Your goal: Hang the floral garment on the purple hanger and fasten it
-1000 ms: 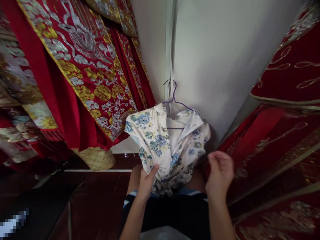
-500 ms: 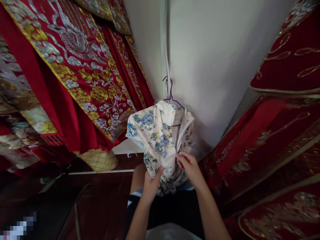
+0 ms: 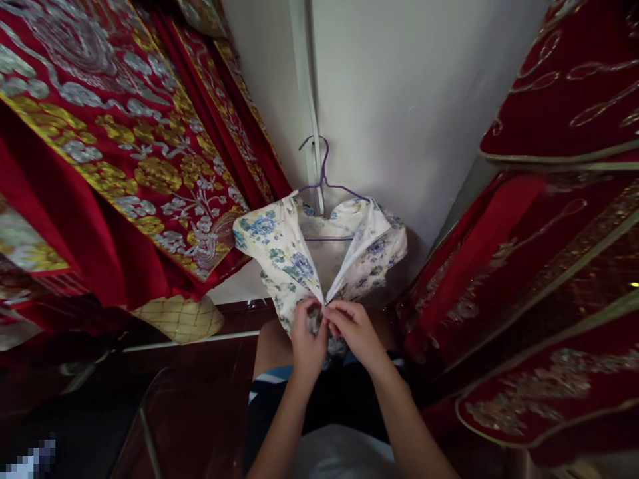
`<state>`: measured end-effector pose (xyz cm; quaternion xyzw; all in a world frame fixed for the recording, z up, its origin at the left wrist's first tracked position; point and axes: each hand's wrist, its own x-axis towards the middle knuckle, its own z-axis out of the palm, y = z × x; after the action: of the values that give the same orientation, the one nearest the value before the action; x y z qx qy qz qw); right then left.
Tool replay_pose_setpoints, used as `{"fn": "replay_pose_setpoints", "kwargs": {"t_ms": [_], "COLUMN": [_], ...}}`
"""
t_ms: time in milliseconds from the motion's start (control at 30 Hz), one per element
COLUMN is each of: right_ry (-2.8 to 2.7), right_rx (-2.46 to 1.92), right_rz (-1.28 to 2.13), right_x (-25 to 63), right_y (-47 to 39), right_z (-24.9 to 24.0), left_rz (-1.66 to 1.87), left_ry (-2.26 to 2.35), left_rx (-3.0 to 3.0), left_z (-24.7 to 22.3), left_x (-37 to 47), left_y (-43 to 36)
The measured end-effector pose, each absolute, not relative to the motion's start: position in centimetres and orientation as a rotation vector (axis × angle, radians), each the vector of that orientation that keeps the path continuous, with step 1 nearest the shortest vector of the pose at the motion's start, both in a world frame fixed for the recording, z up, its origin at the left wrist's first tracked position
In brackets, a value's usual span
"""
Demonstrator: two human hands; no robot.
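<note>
A short-sleeved white top (image 3: 282, 249) with blue flowers hangs from a purple wire hanger (image 3: 325, 174) in front of me. Its front gapes in a V, showing pale edges, the inside and the hanger's bar. At the point of the V my left hand (image 3: 309, 336) pinches the cloth, thumb and fingers closed. My right hand (image 3: 352, 326) meets it there, its fingertips pinched together on the opening's edge. Whatever small fastening lies between the fingertips is hidden. The lower part of the top falls behind my hands, over my lap.
The hanger's hook hangs at a pale strip (image 3: 305, 73) along the wall (image 3: 389, 86). Red cloths with gold and silver embroidery (image 3: 157, 173) drape at left, and more red embroidered cloth (image 3: 539, 246) hangs close at right. A dark surface (image 3: 74, 419) lies lower left.
The top's front has spread into a wide V facing me. My left hand has moved up to the V's point, and my right hand has come in beside it. The view has shifted right.
</note>
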<state>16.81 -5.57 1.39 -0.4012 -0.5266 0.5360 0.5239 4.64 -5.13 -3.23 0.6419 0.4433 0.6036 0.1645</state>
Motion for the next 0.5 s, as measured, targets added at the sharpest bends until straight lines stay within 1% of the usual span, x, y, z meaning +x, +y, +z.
{"fn": "replay_pose_setpoints", "kwargs": {"t_ms": [200, 267, 367, 500], "right_ry": [-1.105, -1.063, -1.051, -0.959], "right_rx": [-0.926, -0.930, -1.066, -1.532], "right_rz": [1.298, 1.294, 1.114, 0.593], "right_x": [15.9, 15.7, 17.4, 24.8], "right_y": [-5.6, -6.3, -9.7, -18.4], "right_z": [1.2, 0.2, -4.2, -13.3], "left_rz": [1.645, 1.621, 1.627, 1.630], "left_ry": [1.234, 1.232, 1.235, 1.215], "left_rx": [1.763, 1.702, 1.630, 1.592], "left_z": [-2.9, -3.1, -3.4, -3.8], "left_x": [5.0, 4.8, 4.6, 4.4], "left_y": [-4.9, -5.0, -5.0, -4.9]}}
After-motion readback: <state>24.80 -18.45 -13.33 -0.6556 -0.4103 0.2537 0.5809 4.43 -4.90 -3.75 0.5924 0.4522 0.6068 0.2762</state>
